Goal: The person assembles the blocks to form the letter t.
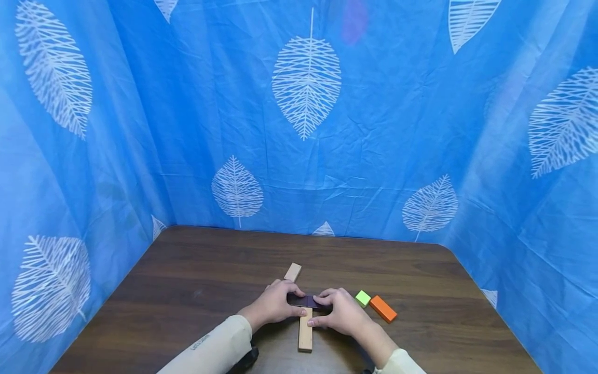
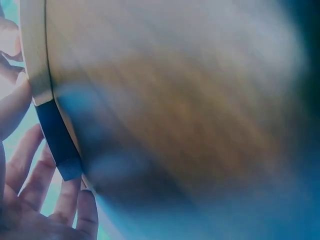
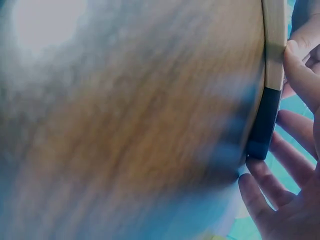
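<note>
Two dark blocks lie end to end between the hands, one of them a purple-black block (image 1: 312,301), the other a dark block (image 2: 60,140) partly covered by my left hand (image 1: 273,304). That hand holds its block with index finger on the far side and thumb near the join with a plain wooden block (image 1: 306,332). My right hand (image 1: 343,311) holds the purple-black block from the right, its thumb touching the wooden block's side. In the right wrist view, fingertips of the right hand (image 3: 280,185) meet the end of a dark block (image 3: 263,125).
Beyond the left hand lies another plain wooden block (image 1: 293,271). A lime green block (image 1: 362,298) and an orange block (image 1: 383,309) sit right of the right hand. The brown wooden table (image 1: 210,259) is bordered by a blue leaf-print curtain (image 1: 374,130).
</note>
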